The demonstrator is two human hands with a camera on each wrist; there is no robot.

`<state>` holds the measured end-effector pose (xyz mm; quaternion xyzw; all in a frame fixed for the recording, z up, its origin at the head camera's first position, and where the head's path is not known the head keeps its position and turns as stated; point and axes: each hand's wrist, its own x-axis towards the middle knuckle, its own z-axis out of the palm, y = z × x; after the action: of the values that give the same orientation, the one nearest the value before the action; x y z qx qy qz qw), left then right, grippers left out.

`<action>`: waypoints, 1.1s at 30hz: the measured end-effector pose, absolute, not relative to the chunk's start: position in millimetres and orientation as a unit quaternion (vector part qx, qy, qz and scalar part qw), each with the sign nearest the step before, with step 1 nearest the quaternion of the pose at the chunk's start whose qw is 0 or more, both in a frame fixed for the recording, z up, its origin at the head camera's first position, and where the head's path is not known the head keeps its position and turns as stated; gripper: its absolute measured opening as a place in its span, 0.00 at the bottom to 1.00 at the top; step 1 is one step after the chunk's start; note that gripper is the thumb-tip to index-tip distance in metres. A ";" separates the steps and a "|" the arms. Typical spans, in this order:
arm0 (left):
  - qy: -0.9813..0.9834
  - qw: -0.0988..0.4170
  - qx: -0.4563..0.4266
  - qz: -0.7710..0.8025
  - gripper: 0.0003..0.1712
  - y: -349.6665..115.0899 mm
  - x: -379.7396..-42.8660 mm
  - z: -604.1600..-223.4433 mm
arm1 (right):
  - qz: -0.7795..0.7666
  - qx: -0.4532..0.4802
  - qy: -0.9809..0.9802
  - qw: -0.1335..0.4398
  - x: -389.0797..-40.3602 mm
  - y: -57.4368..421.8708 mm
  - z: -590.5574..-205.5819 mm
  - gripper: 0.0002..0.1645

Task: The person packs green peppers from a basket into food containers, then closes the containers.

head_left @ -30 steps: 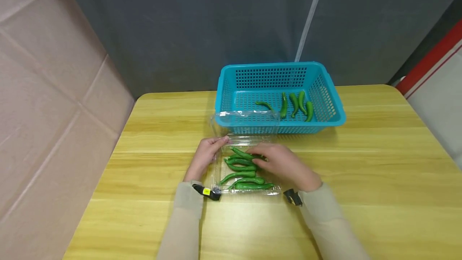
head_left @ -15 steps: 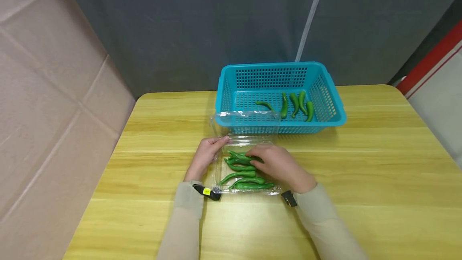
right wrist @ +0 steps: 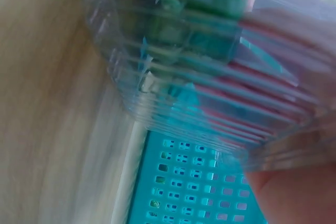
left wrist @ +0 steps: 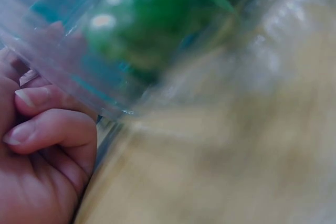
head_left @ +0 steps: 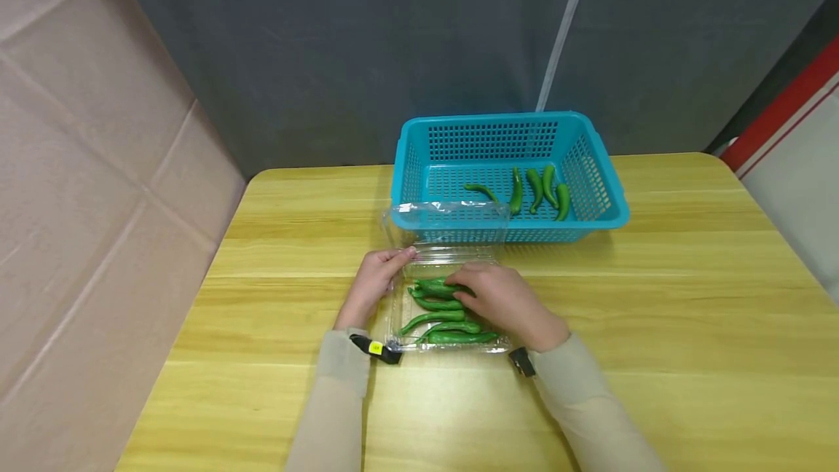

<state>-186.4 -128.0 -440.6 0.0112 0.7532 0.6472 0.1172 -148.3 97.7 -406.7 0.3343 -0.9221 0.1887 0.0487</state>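
Observation:
In the head view a clear plastic clamshell box lies on the table with its lid raised against a blue basket. Several green chili peppers lie crosswise in its base. My left hand grips the box's left side near the hinge, thumb along the rim; the left wrist view shows its curled fingers at the clear wall. Inside the box my right hand pinches a chili pepper at the far end of the row, covering its right end. Through the ribbed wall, the right wrist view shows blurred green peppers.
The blue perforated basket stands behind the box, and the lid overlaps its front edge. Several more green chilies lie inside it. A dark panel rises behind the wooden table; a pale padded wall is at left.
My right hand has shifted slightly left and toward me, bringing the held chili down close against the neighbouring ones in the box. My left hand has stayed put.

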 end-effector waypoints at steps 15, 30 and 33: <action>0.743 0.127 0.017 0.657 0.23 -127.5 -184.3 -434.3 | 0.190 0.332 -0.921 0.075 -146.5 95.5 -409.0 0.11; 0.740 0.127 0.014 0.660 0.22 -127.1 -183.4 -432.0 | 0.180 0.328 -0.923 0.086 -146.4 93.8 -409.6 0.11; 0.737 0.127 0.014 0.663 0.23 -128.5 -185.7 -437.6 | 0.178 0.326 -0.925 0.082 -146.1 93.6 -409.3 0.11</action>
<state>-185.7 -128.5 -437.6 0.0143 0.7374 0.6633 0.1270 -146.1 93.6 -409.3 0.3261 -0.9248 0.1779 0.0825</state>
